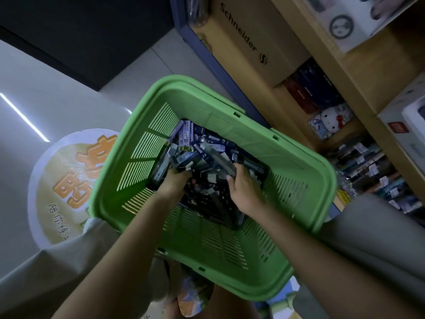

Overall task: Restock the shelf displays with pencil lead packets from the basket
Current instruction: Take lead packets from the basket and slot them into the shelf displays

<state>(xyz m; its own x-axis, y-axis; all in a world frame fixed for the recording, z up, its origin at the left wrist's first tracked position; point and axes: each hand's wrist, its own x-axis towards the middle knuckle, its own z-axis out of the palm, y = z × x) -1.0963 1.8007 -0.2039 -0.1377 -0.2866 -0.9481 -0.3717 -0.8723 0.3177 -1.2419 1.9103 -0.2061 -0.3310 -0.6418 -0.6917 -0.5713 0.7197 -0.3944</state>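
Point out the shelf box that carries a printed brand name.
The brown cardboard box at upper left, printed "Schneider"; the white boxes to its right show no readable name.

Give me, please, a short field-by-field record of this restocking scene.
container: green basket with slotted walls, beside the shelves
contents: pencil lead packets piled loosely at its bottom
left hand: down in the pile, fingers buried, grip not visible
right hand: in the basket, fingers curled on a long packet
shelf stock: Schneider box up top, small packaged goods lower down
stage: picking from the basket, nothing lifted out yet
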